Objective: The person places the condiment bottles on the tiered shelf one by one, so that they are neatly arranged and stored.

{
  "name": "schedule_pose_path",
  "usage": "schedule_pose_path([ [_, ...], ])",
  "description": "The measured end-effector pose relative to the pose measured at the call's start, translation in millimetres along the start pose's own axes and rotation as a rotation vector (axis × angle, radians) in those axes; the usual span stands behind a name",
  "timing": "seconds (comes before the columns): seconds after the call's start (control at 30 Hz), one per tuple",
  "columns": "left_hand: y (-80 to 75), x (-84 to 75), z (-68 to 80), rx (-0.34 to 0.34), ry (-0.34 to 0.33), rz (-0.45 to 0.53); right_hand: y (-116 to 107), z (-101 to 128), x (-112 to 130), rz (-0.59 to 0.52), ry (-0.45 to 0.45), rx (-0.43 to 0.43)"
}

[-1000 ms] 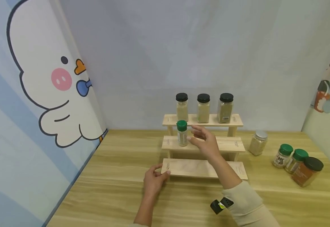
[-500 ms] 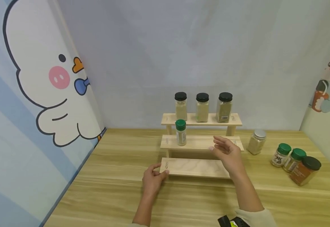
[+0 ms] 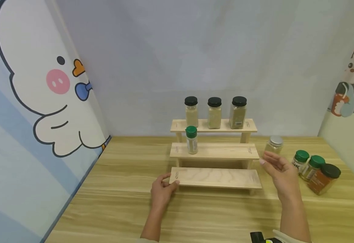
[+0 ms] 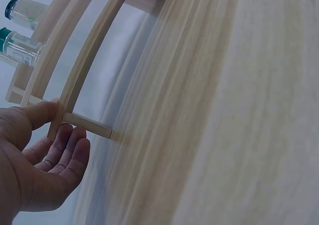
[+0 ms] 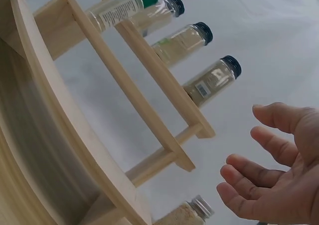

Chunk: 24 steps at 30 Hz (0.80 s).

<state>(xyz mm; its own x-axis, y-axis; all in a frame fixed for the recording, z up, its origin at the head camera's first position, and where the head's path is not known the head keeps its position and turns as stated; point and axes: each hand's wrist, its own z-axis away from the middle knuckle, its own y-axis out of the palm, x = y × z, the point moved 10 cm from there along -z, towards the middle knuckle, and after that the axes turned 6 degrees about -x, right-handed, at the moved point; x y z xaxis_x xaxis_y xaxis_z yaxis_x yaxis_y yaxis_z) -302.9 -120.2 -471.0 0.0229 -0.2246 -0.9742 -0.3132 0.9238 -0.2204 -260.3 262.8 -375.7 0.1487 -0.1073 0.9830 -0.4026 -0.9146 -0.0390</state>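
A three-tier wooden shelf rack [image 3: 215, 177] stands on the table. My left hand [image 3: 162, 191] grips the left end of its lowest board, thumb on top and fingers below, as the left wrist view [image 4: 45, 160] also shows. On the middle board, at the left, stands a green-capped spice jar [image 3: 192, 143]. Three black-capped spice jars [image 3: 215, 116] line the top board. My right hand [image 3: 284, 177] is in the air right of the rack, fingers loosely bent and holding nothing. Just behind it is a silver-capped spice jar [image 3: 275, 143], partly hidden by the fingers.
On the table at the right stand two green-capped jars [image 3: 315, 163] and a black-capped jar with an orange-brown label [image 3: 323, 180], close together. A grey curtain-like backdrop [image 3: 152, 67] rises behind the table. Printed cartoon panels flank both sides.
My right hand has moved away from the green-capped jar on the middle board, rightward past the rack toward the silver-capped jar. My left hand keeps its grip on the lowest board.
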Motion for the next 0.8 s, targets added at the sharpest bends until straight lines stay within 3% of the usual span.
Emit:
schedule_pose_path([
  [0.17, 0.9, 0.4, 0.8, 0.015, -0.006, 0.002, -36.5, -1.4, -5.4, -0.059, 0.063, -0.166],
  [0.3, 0.3, -0.8, 0.8, 0.015, -0.001, 0.011, -65.7, 1.0, -8.8, -0.187, 0.101, -0.36],
  [0.57, -1.1, -1.5, -0.5, 0.006, 0.007, -0.004, -115.1, 12.2, -11.3, -0.468, -0.069, -0.749],
  [0.67, -0.4, -2.5, -0.4, 0.009, 0.015, -0.003, -132.4, 18.5, -16.5, -0.432, -0.099, -0.894],
  [0.8, 0.6, -2.5, -0.1, 0.01, 0.015, -0.004, -148.7, 24.2, -27.8, -0.259, -0.033, -1.018],
])
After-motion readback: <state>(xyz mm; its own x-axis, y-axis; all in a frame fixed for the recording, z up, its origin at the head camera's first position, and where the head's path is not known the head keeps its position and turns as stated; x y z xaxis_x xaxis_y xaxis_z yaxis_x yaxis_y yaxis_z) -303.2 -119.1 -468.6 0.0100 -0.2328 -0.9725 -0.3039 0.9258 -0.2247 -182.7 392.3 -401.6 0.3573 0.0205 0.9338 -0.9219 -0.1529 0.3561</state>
